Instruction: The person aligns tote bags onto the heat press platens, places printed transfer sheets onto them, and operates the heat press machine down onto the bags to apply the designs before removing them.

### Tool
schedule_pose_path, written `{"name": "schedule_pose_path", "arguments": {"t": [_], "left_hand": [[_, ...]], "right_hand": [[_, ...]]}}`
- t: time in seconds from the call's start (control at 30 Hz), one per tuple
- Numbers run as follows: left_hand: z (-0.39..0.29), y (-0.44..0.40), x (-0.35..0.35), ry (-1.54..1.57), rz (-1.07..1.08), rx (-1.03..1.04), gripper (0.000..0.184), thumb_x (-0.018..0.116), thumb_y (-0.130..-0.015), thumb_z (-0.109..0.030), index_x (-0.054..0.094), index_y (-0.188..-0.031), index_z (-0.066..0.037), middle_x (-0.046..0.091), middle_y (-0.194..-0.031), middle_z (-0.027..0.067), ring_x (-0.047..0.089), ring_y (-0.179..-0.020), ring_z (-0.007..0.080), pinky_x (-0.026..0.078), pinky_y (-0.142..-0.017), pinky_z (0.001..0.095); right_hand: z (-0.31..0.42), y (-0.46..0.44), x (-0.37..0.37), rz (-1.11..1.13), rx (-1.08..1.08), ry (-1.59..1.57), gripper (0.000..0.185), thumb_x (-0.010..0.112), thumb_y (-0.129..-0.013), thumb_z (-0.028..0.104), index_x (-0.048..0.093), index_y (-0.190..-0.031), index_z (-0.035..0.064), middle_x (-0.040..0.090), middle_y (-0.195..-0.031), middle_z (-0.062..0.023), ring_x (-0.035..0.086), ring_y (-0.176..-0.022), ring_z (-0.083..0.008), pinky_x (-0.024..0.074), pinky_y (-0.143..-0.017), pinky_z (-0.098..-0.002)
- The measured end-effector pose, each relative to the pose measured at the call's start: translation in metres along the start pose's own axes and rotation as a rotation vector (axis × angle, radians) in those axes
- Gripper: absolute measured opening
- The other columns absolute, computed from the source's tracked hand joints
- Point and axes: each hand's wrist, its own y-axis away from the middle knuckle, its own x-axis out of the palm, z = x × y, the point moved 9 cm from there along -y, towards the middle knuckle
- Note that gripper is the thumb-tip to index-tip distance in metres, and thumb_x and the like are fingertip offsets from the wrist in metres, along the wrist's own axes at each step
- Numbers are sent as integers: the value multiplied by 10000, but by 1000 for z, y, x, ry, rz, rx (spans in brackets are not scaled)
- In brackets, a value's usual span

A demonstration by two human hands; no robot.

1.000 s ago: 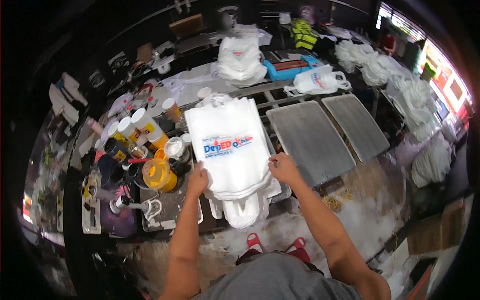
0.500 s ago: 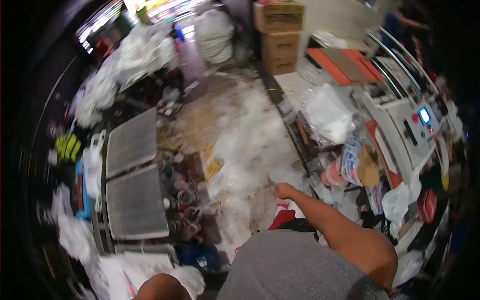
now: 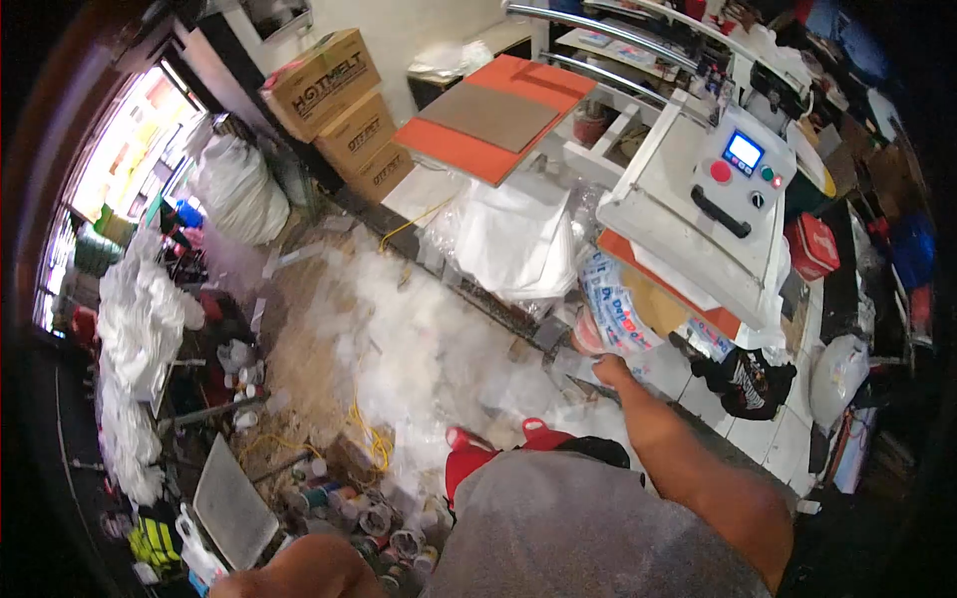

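My right hand (image 3: 610,372) is out in front of my right side, above the floor, with its fingers curled together. A thin dark pointed shape (image 3: 588,388) shows beside the fingertips; whether I hold it is unclear. Just beyond the hand are a pink roll (image 3: 590,337) and a large roll of printed film (image 3: 620,314) with blue and red lettering. My left arm (image 3: 304,570) enters at the bottom edge, and its hand is out of view.
A heat press (image 3: 698,204) with a lit screen stands at the right, beside an orange platen (image 3: 498,115). White sheets in plastic (image 3: 513,239) lie before it. Boxes (image 3: 324,85) are stacked at the back. Jars (image 3: 377,520) and a grey board (image 3: 234,503) are lower left.
The view has swung right, from the table with the printed white bags to the heat press. My right hand has left the bags; my left hand has gone out of view.
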Motion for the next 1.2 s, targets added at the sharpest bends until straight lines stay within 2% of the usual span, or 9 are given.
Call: {"name": "schedule_pose_path", "arguments": {"t": [0.1,0.2,0.37,0.53,0.67,0.73,0.9,1.0,1.2], "left_hand": [[109,129,-100,-545,56,-366,328,572,-932,-294,574,-1160,-59,617,-981,100,605,-823,252,482,-757,405],[275,142,-85,-250,-407,-761,235,573,-981,-254,571,-1015,-22,531,-805,13,520,-668,120,419,-546,282],[531,420,-103,-171,13,-1420,158,538,-1009,-155,568,-1020,0,608,-862,77,583,-750,171,467,-717,289],[601,569,-106,-407,955,-1814,384,644,-881,-364,652,-1122,-65,707,-972,235,674,-973,420,539,-829,479],[642,629,-141,-327,1240,-1552,395,640,-878,-373,661,-1117,-59,716,-977,215,691,-955,384,545,-837,475],[677,608,-160,-308,1127,-1820,384,657,-868,-372,673,-1075,-49,725,-958,197,703,-917,354,553,-817,461],[760,592,-158,-182,1045,-1755,359,662,-889,-314,650,-1073,-7,718,-804,136,707,-788,253,563,-733,395],[797,560,-120,-99,1023,-1596,349,694,-863,-316,664,-1052,-24,717,-885,196,707,-844,326,561,-767,438],[813,470,-18,65,1022,-1506,311,680,-890,-233,640,-1103,-10,706,-927,167,691,-845,249,559,-765,380]], "right_hand": [[51,-38,-26,-93,45,-146,431,628,-807,368,736,-972,-16,688,-1066,-267,664,-1011,-419,522,-919,-456],[92,-100,-66,-360,51,-386,470,650,-820,443,726,-958,0,697,-1005,-264,667,-973,-419,524,-881,-450],[142,-218,-121,-437,299,-509,482,705,-792,470,737,-973,25,723,-993,-207,682,-982,-371,525,-875,-435],[153,-295,-136,-574,539,-408,526,704,-798,482,709,-1075,36,713,-1085,-186,664,-1030,-377,507,-916,-446],[152,-306,-115,-437,705,-429,511,704,-808,481,684,-1069,42,706,-1072,-196,661,-1047,-360,484,-967,-430],[154,-308,-113,-442,732,-464,484,719,-799,461,690,-1048,47,710,-1049,-192,660,-1047,-366,486,-964,-426],[145,-293,-113,-376,806,-461,448,745,-783,426,698,-1012,43,713,-1014,-200,661,-1031,-362,461,-1003,-405],[139,-301,-102,-330,619,-255,451,756,-778,416,692,-1002,30,715,-990,-203,670,-999,-366,445,-1032,-401],[158,-285,-103,-570,681,-548,412,810,-724,354,665,-912,18,703,-929,-205,676,-915,-372,535,-819,-447]]}}
